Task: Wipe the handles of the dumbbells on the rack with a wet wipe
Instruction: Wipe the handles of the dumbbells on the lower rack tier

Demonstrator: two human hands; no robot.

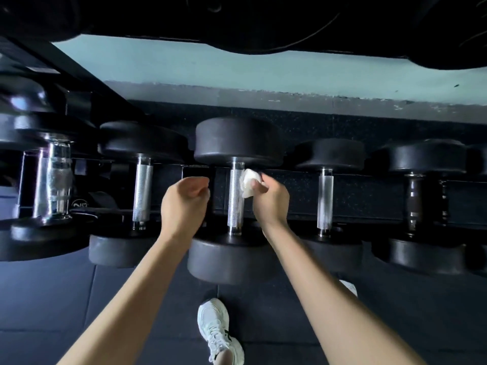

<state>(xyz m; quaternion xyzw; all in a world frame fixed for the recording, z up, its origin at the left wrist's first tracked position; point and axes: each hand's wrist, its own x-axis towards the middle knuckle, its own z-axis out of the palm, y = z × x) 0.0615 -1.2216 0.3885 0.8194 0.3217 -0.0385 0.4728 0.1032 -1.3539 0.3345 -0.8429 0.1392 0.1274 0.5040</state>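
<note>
A row of black dumbbells lies on a low rack [369, 196], handles pointing away from me. The middle dumbbell [237, 140] has a knurled silver handle [235, 204]. My right hand [271, 198] pinches a crumpled white wet wipe [249, 181] and holds it against the right side of that handle, near its far end. My left hand [184, 201] hovers just left of the same handle with fingers loosely curled, holding nothing. Left of it sits another silver handle [142, 193]; to the right is a third silver handle [325, 204].
A big chrome-handled dumbbell [54, 180] sits at the far left, and a dark-handled dumbbell [415, 204] at the far right. An upper rack tier of black weights [263, 22] overhangs. My white shoe [218, 330] stands on the dark rubber floor below.
</note>
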